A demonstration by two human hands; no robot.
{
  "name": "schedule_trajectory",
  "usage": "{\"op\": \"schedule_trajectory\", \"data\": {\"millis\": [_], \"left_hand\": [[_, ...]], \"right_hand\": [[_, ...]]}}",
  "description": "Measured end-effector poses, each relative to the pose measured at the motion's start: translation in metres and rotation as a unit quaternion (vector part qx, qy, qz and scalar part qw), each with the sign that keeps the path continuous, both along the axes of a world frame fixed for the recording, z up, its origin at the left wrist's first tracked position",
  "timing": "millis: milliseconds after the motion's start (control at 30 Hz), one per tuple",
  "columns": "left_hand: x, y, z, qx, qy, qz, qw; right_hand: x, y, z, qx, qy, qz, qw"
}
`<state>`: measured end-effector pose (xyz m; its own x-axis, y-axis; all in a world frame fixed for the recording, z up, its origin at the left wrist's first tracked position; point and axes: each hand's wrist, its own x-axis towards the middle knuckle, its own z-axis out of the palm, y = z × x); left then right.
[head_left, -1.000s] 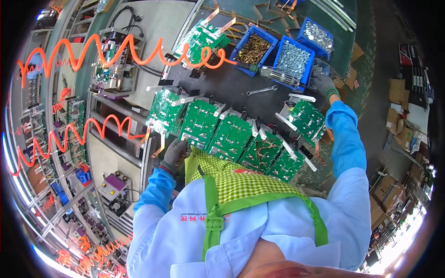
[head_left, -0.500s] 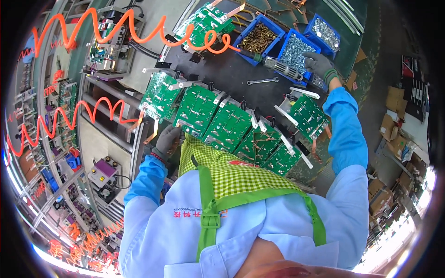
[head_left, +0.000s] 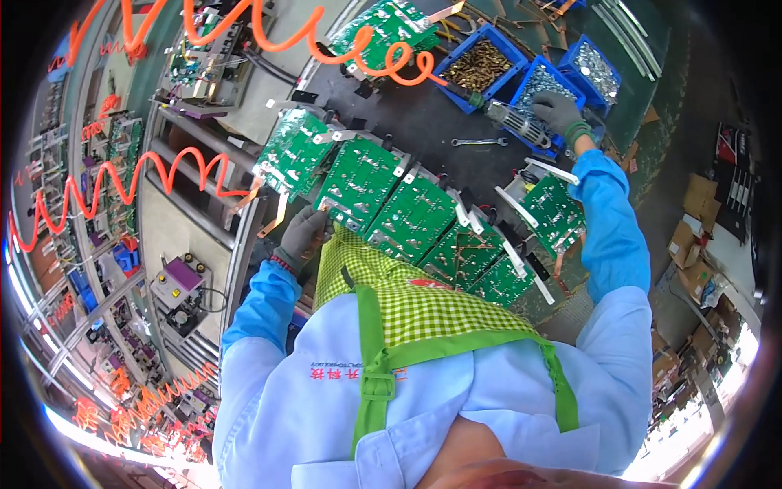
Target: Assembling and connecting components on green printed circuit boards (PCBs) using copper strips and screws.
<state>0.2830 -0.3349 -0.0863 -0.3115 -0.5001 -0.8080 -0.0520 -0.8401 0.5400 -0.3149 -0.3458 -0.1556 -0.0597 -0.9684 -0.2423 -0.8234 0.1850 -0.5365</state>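
Note:
My left hand [head_left: 303,234], in a grey glove, is closed with its fingertips at the near left corner of a green circuit board [head_left: 358,181]. Whatever it may pinch there is too small to make out. More green boards with white metal strips stand in a curved row beside it, among them a board [head_left: 414,213] to its right. My right hand [head_left: 557,112], gloved too, reaches into a blue bin [head_left: 577,91] of silver screws [head_left: 544,81]. Its fingers are bent together, their tips partly hidden. Under that hand lies a power screwdriver [head_left: 521,124] across the bin's front.
A blue bin of brass-coloured fasteners [head_left: 479,67] and another of silver washers or nuts [head_left: 597,68] flank the screw bin. A wrench [head_left: 480,142] lies on the dark bench. Coiled orange air hoses [head_left: 318,53] hang over the left side. One board [head_left: 554,213] sits apart at right.
My right hand has moved left and deeper over the screws in the bin. The left hand stays at the board's corner. The whole view has shifted a little.

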Motion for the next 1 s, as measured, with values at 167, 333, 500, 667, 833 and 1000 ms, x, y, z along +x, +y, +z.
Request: {"op": "schedule_trajectory", "data": {"millis": [167, 333, 500, 667, 833, 1000], "left_hand": [[-0.002, -0.002, 0.002, -0.011, 0.012, -0.014, 1.0], [-0.005, 0.0, 0.003, -0.007, 0.01, 0.006, 1.0], [-0.001, 0.001, -0.002, -0.02, 0.006, -0.011, 1.0], [-0.002, 0.002, 0.004, 0.002, 0.003, 0.019, 1.0], [-0.006, -0.006, 0.007, -0.002, 0.054, -0.016, 0.998], [0.006, -0.002, -0.005, 0.007, 0.027, -0.02, 0.999]], "right_hand": [[0.026, -0.008, 0.005, 0.083, 0.004, -0.069, 0.994], [0.027, -0.001, -0.002, 0.052, 0.049, -0.039, 0.997], [0.025, -0.002, 0.0, 0.027, 0.094, 0.017, 0.995], [0.02, -0.005, -0.008, 0.02, 0.108, 0.067, 0.992], [-0.007, 0.01, 0.004, -0.015, 0.072, 0.001, 0.997], [0.007, 0.009, 0.13, -0.07, 0.002, -0.152, 0.986]]}}
